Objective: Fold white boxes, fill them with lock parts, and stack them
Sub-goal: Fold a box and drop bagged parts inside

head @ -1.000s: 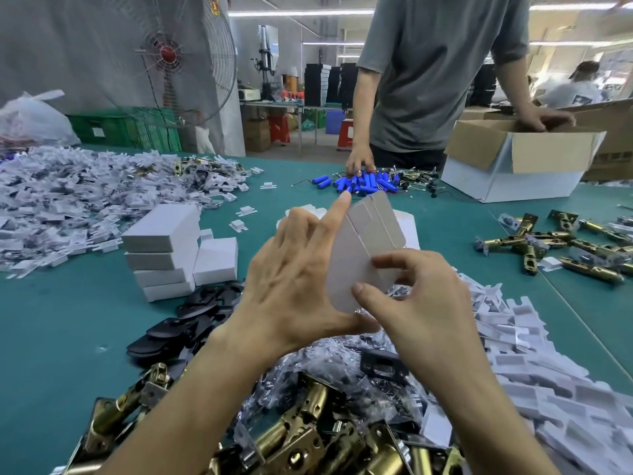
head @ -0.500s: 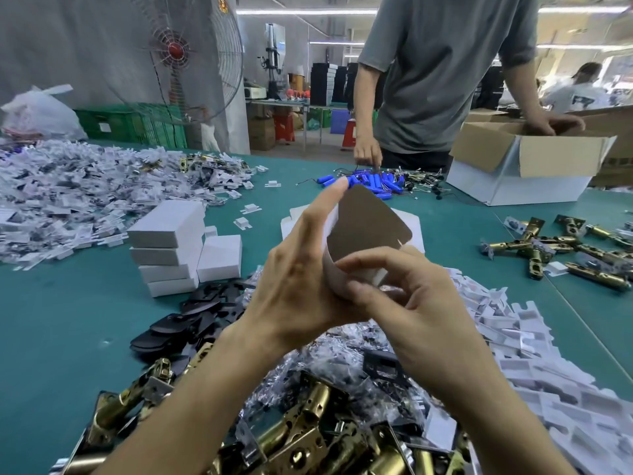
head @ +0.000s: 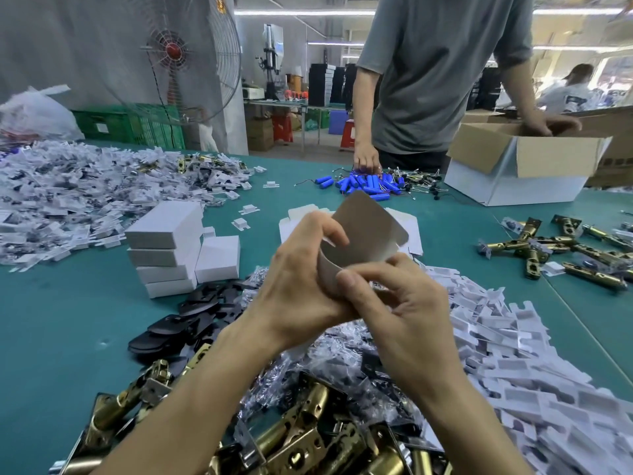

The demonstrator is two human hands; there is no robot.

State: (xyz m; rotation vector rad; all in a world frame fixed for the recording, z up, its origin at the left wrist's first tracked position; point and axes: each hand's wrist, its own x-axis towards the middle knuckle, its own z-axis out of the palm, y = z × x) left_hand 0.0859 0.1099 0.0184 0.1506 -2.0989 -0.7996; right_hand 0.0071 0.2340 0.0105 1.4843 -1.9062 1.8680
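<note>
Holding half-folded white box (head: 368,228), left hand (head: 298,286) and right hand (head: 404,303) grip pinching it, closed boxes (head: 164,250) stacked

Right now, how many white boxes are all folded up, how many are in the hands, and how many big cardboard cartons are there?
Folded white boxes: 5 (four stacked, one beside)
Half-folded box, gripped by left hand and right hand: 1
Big cardboard carton: 1
Total: 7

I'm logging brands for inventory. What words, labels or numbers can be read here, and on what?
No text is legible.
Sign at the top edge: cut off, unreadable.
Label on the green crate: too small.
Print on the brown carton: blurred.
Half-folded box, held by left hand and right hand: blank.
Stacked white boxes: blank.
</note>
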